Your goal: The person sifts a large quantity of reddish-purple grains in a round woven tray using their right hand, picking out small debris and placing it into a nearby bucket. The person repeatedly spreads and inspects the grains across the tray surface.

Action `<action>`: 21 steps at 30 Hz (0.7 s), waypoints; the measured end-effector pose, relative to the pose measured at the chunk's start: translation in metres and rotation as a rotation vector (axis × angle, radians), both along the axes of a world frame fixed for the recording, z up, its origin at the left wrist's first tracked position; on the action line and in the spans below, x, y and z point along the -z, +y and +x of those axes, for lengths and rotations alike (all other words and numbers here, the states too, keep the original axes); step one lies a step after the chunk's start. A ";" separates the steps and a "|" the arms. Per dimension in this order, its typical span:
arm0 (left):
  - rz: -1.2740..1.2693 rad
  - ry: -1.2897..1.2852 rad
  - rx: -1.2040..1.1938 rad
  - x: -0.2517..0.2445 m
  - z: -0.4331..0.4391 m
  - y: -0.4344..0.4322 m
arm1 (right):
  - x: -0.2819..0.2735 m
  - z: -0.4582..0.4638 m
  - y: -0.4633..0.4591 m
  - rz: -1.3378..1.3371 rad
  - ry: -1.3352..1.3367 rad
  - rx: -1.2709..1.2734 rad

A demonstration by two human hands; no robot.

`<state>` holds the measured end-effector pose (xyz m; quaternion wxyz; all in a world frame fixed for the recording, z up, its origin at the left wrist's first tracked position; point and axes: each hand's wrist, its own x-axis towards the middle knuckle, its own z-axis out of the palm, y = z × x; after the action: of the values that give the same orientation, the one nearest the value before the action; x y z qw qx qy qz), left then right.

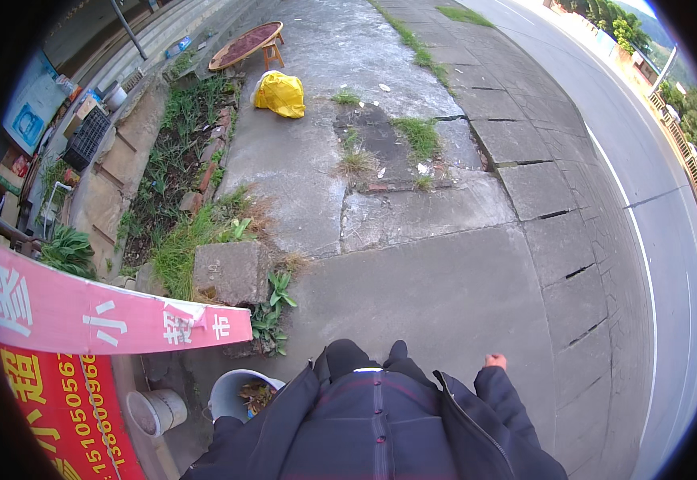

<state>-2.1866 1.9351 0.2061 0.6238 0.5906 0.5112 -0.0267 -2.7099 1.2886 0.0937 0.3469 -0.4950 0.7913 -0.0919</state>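
My right hand [495, 361] hangs out beside my dark jacket, over grey concrete. It looks curled, with no object visible in it, though it is too small to make out the fingers. My left hand is out of view; only its dark sleeve [226, 425] shows, against the near rim of a pale bucket [223, 389]. Dry leaves [256, 396] and other scraps lie inside that bucket. Whether the left hand holds the bucket cannot be seen. A second white bucket [157, 413], its surface stained, is to the left of it.
A pink banner [138, 327] and a red sign [78, 414], both bearing writing, jut in from the left. Ahead are a concrete block [231, 271], a planted bed [174, 144], a yellow bag [280, 95] and a round tray [246, 45] tilted on a wooden stool. A road [654, 180] runs right.
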 end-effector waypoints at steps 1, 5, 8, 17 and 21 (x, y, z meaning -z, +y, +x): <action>-0.046 0.024 0.029 0.017 0.008 -0.052 | -0.006 0.018 -0.081 -0.045 0.012 -0.013; -0.019 0.036 0.022 0.018 0.040 -0.162 | -0.038 0.186 -0.261 -0.094 -0.291 -0.190; -0.061 0.035 0.000 0.050 0.082 -0.246 | -0.050 0.269 -0.362 -0.224 -0.304 -0.351; -0.093 0.082 -0.036 0.063 0.276 -0.514 | -0.032 0.243 -0.457 0.104 0.240 -0.186; -0.065 0.068 -0.040 0.053 0.366 -0.618 | -0.053 0.290 -0.494 0.238 0.265 -0.063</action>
<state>-1.8205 1.3169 0.1532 0.6255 0.5584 0.5425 -0.0509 -2.4201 0.7946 0.1467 0.2985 -0.4828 0.8194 0.0796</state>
